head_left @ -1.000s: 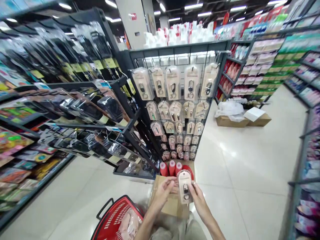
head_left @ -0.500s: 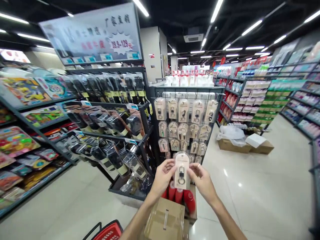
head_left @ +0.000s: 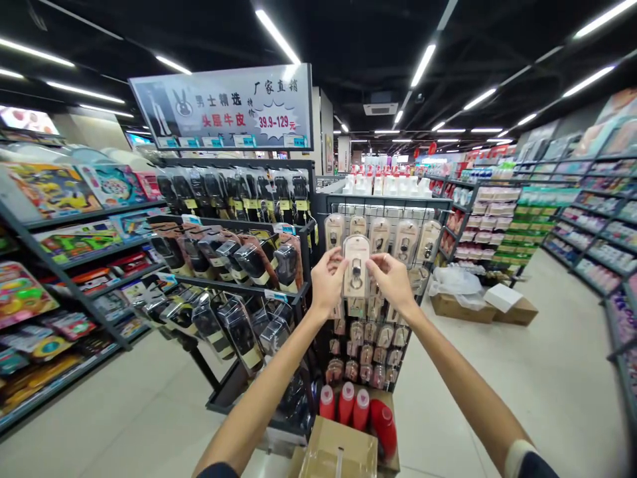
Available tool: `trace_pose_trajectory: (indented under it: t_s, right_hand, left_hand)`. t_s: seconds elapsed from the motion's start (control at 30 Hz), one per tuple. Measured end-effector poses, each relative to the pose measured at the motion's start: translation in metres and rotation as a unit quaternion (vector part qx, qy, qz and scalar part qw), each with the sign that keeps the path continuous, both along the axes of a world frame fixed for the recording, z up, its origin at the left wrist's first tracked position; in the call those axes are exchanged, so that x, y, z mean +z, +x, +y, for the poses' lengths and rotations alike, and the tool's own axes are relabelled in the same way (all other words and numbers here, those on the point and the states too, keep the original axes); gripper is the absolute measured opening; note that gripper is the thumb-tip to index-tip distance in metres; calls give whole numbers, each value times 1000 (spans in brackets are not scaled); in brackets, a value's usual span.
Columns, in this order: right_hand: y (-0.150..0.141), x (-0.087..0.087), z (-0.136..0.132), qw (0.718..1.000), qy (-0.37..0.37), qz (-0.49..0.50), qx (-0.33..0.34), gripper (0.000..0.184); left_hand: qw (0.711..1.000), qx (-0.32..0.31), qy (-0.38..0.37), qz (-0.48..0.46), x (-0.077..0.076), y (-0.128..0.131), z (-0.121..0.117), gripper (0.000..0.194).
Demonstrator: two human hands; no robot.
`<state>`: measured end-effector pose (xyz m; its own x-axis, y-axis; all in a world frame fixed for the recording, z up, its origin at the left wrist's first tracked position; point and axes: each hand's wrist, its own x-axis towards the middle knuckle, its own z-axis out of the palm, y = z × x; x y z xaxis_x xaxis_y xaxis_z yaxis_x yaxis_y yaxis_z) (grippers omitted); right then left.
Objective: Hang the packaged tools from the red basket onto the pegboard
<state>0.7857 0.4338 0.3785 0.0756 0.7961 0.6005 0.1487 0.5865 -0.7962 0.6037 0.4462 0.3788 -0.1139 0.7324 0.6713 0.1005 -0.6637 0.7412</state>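
Note:
Between my two hands I hold up a keychain pack (head_left: 356,267), a pale card with a dark fob and a metal ring under a clear cover. My left hand (head_left: 327,279) pinches its left edge, fingers curled. On the opposite edge, my right hand (head_left: 391,282) grips it between thumb and fingers, with a ring on one finger. Right behind the pack stands a wire rack (head_left: 388,207) hung with rows of similar carded packs (head_left: 407,240), partly covered by my hands and the pack.
Belts in clear packaging (head_left: 251,262) hang on a dark stand to the left, below a price sign (head_left: 223,109). Low in front are red bottles (head_left: 347,403) and a cardboard box (head_left: 341,448). More cartons (head_left: 458,307) lie on the floor at right, near stocked shelves.
Both hands have raised the keychain pack from below the rack's middle up to its upper rows. The view has tilted; the red basket at lower left has left the picture.

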Motion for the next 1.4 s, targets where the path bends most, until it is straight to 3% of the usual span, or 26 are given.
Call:
trace_pose_trajectory:
  t_s: [0.17,0.3,0.43,0.53,0.67,0.73,0.77,0.83,0.9,0.93,0.97,1.0,1.03,1.07,1.1,1.2,1.27,1.33,1.4]
  right_hand:
    - [-8,27,73,990,52,-51,-117,26]
    - [-7,27,105,986,50,-46,-151,28]
    - [-5,18,115,985,47,-49,-157,26]
    - [-6,24,116,985,47,-52,-155,24]
    - [-9,33,91,987,64,-51,-140,25]
    - [-12,10,59,991,67,-54,-103,28]
    - [-14,-12,37,994,60,-57,-75,29]
    - [-17,-77,-11,997,22,-74,-3,29]
    - [-19,-151,-56,994,-38,-93,30,27]
    - [-19,-183,-73,990,-73,-111,51,27]
    - [-19,-205,-85,987,-98,-114,61,27]
    - [-18,-216,-90,985,-115,-112,64,28]
    - [-17,-214,-89,985,-120,-104,60,28]
    - [-15,-200,-81,989,-110,-89,48,29]
    - [-14,-175,-68,993,-88,-73,32,29]
    - [-11,-71,-9,999,21,-33,-37,30]
    - [-9,-10,33,994,69,-29,-83,35]
    - [-7,27,66,986,93,-46,-127,36]
    - [-6,39,89,980,99,-72,-158,34]
  left_hand:
    - [994,78,62,37,23,11,73,23]
    - [991,81,82,65,27,16,105,20]
    - [990,86,83,71,22,18,112,20]
    - [991,86,78,74,26,20,113,21]
    - [991,88,80,61,32,22,91,24]
    - [993,86,68,40,7,17,55,29]
    - [995,79,47,27,-19,12,30,31]
    - [998,56,-33,22,-91,-2,-28,29]
    - [989,26,-144,26,-170,-18,-83,25]
    - [981,14,-190,32,-202,-24,-103,24]
    - [976,7,-215,34,-224,-28,-116,23]
    - [974,-2,-222,46,-233,-30,-120,23]
    - [976,-8,-207,60,-227,-30,-115,23]
    - [982,-10,-177,72,-210,-27,-102,23]
    - [988,-5,-135,75,-182,-23,-83,24]
    - [999,12,-8,29,-74,-3,-6,29]
    - [997,40,62,23,-14,10,41,33]
    - [992,71,95,43,21,21,76,32]
    - [990,89,91,55,31,27,98,31]
